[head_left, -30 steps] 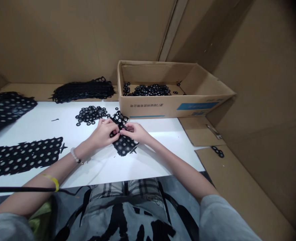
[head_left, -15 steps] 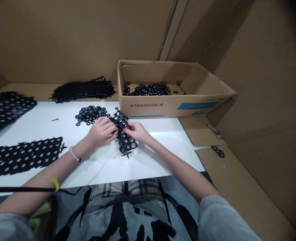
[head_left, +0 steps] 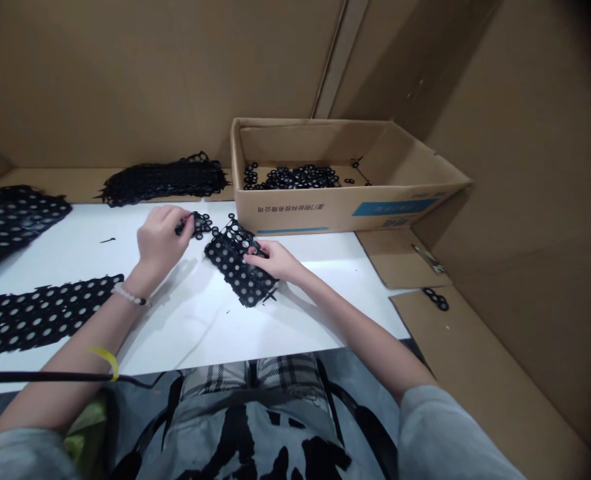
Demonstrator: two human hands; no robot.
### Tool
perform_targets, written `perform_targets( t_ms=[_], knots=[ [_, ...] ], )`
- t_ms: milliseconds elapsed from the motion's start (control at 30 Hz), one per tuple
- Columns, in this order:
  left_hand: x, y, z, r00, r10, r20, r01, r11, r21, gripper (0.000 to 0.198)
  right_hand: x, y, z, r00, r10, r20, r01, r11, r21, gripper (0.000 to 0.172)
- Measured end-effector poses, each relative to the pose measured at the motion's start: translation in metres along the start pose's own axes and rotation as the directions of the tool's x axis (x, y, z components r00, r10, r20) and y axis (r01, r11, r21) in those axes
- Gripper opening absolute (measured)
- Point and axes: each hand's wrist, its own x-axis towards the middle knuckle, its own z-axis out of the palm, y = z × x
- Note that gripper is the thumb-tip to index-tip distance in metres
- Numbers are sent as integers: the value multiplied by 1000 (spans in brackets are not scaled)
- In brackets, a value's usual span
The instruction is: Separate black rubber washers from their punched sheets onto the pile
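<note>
A black perforated sheet with round holes (head_left: pixel 235 263) lies flat on the white table top (head_left: pixel 200 327), its rings partly punched out. My right hand (head_left: pixel 270 261) rests on its right side, with the fingers gripping it. My left hand (head_left: pixel 163 233) is up at a pile of small black rings (head_left: pixel 202 225), pinching a small black piece between the fingertips. That hand hides part of the pile. A beaded bracelet (head_left: pixel 128 294) circles my left wrist.
A cardboard box (head_left: pixel 325 213) holds loose black rings (head_left: pixel 290 178) behind the table. Long perforated black strips (head_left: pixel 35 317) lie at left, with a dark bundle (head_left: pixel 165 180) behind. A metal tool (head_left: pixel 428 259) and several rings (head_left: pixel 435 299) lie on cardboard at right.
My left hand has let go of the sheet and moved up and left to the ring pile. The sheet now lies flat on the table, under my right hand.
</note>
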Motion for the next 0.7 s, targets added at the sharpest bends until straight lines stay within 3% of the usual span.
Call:
perform_targets(
  t_ms=[133, 233, 333, 433, 567, 633, 700],
  knots=[
    [-2, -20, 9, 966, -180, 186, 136, 964, 227, 24, -4, -5, 0, 976, -83, 203, 13, 945, 326, 43],
    [-4, -23, 12, 967, -190, 168, 145, 958, 249, 25, -3, -5, 1, 977, -63, 204, -21, 923, 385, 41],
    [-2, -12, 9, 994, -85, 67, 77, 991, 111, 31, -1, -2, 2, 988, 38, 152, -94, 920, 379, 37],
    [-3, 10, 2, 996, 80, 47, -74, 991, -114, 23, 1, -2, 2, 991, 62, 121, -105, 912, 396, 37],
    [-12, 41, -7, 920, 343, 193, -272, 908, -319, 13, 1, -4, 2, 994, -33, 108, -18, 900, 435, 38],
    [-17, 49, -8, 880, 385, 279, -271, 888, -372, 19, 1, -4, 2, 989, -92, 115, 34, 902, 430, 36],
    [-19, 51, -7, 872, 366, 326, -230, 893, -386, 23, 0, -5, 1, 983, -137, 118, 78, 910, 408, 34]
  ],
)
